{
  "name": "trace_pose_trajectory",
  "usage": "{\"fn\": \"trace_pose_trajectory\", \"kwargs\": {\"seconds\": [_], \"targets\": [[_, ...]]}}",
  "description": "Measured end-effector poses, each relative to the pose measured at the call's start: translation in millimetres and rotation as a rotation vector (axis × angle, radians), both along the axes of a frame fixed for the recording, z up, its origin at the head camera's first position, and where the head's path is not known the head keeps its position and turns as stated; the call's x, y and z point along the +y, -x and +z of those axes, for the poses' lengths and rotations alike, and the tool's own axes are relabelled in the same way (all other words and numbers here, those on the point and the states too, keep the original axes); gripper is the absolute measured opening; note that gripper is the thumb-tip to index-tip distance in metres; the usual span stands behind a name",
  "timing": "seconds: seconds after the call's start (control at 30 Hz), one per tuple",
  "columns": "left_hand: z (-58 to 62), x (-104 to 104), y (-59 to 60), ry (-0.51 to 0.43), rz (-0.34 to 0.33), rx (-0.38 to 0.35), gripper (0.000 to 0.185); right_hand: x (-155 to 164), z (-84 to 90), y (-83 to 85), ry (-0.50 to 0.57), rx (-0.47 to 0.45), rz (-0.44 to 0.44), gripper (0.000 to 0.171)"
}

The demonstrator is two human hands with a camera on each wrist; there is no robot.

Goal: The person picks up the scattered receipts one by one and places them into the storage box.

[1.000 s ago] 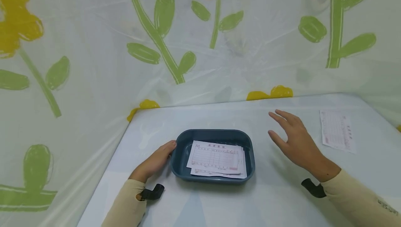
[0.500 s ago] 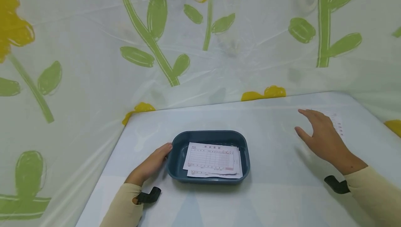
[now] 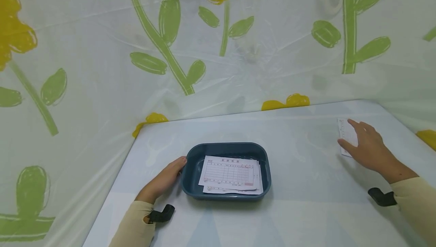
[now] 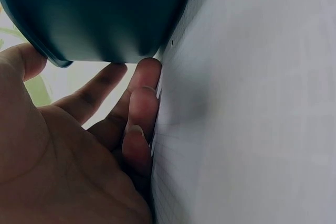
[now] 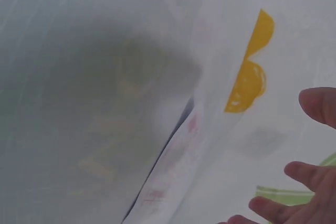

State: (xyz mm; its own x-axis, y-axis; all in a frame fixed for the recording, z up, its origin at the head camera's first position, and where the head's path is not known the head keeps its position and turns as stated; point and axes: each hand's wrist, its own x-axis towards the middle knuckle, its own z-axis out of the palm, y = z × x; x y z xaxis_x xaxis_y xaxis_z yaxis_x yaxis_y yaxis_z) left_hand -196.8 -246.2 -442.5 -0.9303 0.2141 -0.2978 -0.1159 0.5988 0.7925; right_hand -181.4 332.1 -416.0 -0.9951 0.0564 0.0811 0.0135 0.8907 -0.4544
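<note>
A dark blue plastic basin (image 3: pixel 226 197) sits on the table, holding several loosely stacked printed slips (image 3: pixel 229 173). My left hand (image 3: pixel 162 178) touches the basin's left end. In the left wrist view, the thumb and fingertips (image 4: pixel 115 69) meet the basin's outer wall (image 4: pixel 105 19) and rim, with the other fingers low beside the tabletop. At the far right, my right hand (image 3: pixel 369 148) hovers over a single printed slip (image 3: pixel 346 135), fingers spread, and covers part of it. In the right wrist view, that slip (image 5: pixel 168 171) lies apart from the fingers.
A pale tabletop (image 3: pixel 306 186) carries everything. A white curtain (image 3: pixel 272 61) printed with yellow flowers and green leaves hangs along the back and left. Each wrist wears a black band or mount (image 3: pixel 383 197) below the sleeve.
My right hand has moved right, from beside the basin to above the lone slip. The left hand and the basin hold their places; the head view has shifted slightly.
</note>
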Motion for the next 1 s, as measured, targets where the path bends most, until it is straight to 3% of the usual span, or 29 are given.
{"fn": "trace_pose_trajectory", "kwargs": {"seconds": [0.3, 0.53, 0.8, 1.0], "targets": [[0.1, 1, -1.9, 0.02, 0.02, -0.006, 0.074, 16, -9.8, 4.1, -0.02, -0.049, 0.005, 0.086], [-2.0, 2, 1.2, 0.024, 0.015, 0.014, 0.071, 33, -12.2, 9.8, -0.061, -0.174, -0.014, 0.099], [-2.4, 2, 1.2, 0.022, 0.018, 0.015, 0.07, 41, -14.9, 14.9, -0.044, -0.255, -0.013, 0.113], [-2.2, 2, 0.8, 0.018, 0.018, 0.012, 0.071, 38, -14.0, 17.1, -0.065, -0.271, 0.02, 0.109]]}}
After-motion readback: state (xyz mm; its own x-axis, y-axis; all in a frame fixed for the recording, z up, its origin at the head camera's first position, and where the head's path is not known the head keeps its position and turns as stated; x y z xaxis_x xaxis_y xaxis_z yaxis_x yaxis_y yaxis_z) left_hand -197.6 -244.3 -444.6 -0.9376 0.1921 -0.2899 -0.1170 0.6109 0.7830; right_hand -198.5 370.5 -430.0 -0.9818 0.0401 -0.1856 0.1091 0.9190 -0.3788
